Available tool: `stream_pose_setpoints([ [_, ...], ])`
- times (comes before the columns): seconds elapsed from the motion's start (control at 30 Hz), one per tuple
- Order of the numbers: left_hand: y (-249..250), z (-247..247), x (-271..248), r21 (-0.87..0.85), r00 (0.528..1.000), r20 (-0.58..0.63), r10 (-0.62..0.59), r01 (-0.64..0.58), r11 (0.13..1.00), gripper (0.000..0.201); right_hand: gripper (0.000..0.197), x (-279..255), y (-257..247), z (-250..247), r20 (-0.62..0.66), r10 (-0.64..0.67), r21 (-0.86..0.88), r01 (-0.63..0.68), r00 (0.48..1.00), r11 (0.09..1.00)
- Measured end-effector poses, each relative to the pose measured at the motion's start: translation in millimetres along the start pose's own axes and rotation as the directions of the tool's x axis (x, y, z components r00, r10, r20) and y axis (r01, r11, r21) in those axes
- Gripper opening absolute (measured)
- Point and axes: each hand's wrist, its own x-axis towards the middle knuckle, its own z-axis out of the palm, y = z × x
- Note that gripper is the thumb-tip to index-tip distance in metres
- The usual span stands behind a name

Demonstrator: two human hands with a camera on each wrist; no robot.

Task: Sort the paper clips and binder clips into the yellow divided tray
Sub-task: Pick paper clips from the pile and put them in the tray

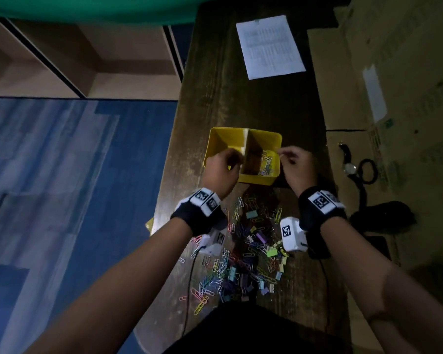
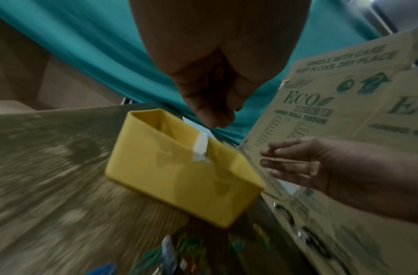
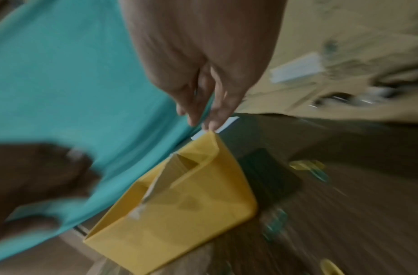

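The yellow divided tray [image 1: 241, 130] stands on the dark wooden table, with a taped card divider [image 1: 247, 149] across its middle. Its right compartment holds several coloured paper clips [image 1: 266, 164]. My left hand [image 1: 223, 162] hovers over the left compartment's near edge with its fingers [image 2: 212, 111] curled; anything inside them is hidden. My right hand [image 1: 283, 152] is at the tray's right rim and pinches a thin pale paper clip [image 2: 283, 161] between thumb and fingers [image 3: 203, 115]. A loose pile of paper clips and binder clips [image 1: 246, 246] lies nearer me than the tray [image 2: 170, 182].
A printed sheet [image 1: 270, 47] lies at the table's far end. Cardboard boxes [image 1: 394, 85] line the right side, with a wristwatch [image 1: 349, 168] and black cords [image 1: 368, 172] on them. The table's left edge drops to blue floor [image 1: 75, 175]. A thin cable [image 1: 189, 277] runs through the pile.
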Motion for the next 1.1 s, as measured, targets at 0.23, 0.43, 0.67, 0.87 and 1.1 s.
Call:
stream_pose_setpoints([
  [0.23, -75.6, 41.5, -73.9, 0.433, 0.955, 0.256, -0.148, 0.023, 0.901, 0.040, 0.047, -39.9, 99.6, -8.3, 0.052, 0.244, -0.375, -0.207, 0.968, 0.903],
  [0.43, -98.7, 74.7, -103.1, 0.650, 0.912, 0.381, -0.154, -0.145, 0.746, 0.073, 0.059, -87.4, 120.8, 22.0, 0.455, 0.105, -0.672, 0.263, 0.884, 0.693],
  [0.67, -98.5, 76.3, -104.6, 0.614, 0.897, 0.428, -0.109, -0.200, 0.764, 0.050, 0.043, -73.9, 109.4, 23.0, 0.287, -0.035, -0.612, 0.211, 0.957, 0.763],
  [0.87, -95.3, 77.7, -101.2, 0.606, 0.877, 0.466, -0.115, -0.222, 0.764, 0.055, 0.061, -51.5, 94.2, 22.7, 0.580, 0.036, -0.602, 0.398, 0.814, 0.692],
  [1.1, -92.8, 67.5, -91.4, 0.498, 0.896, 0.429, -0.115, -0.129, 0.858, 0.043, 0.053, -79.8, 80.1, 37.9, 0.630, -0.092, -0.633, 0.579, 0.771, 0.514],
])
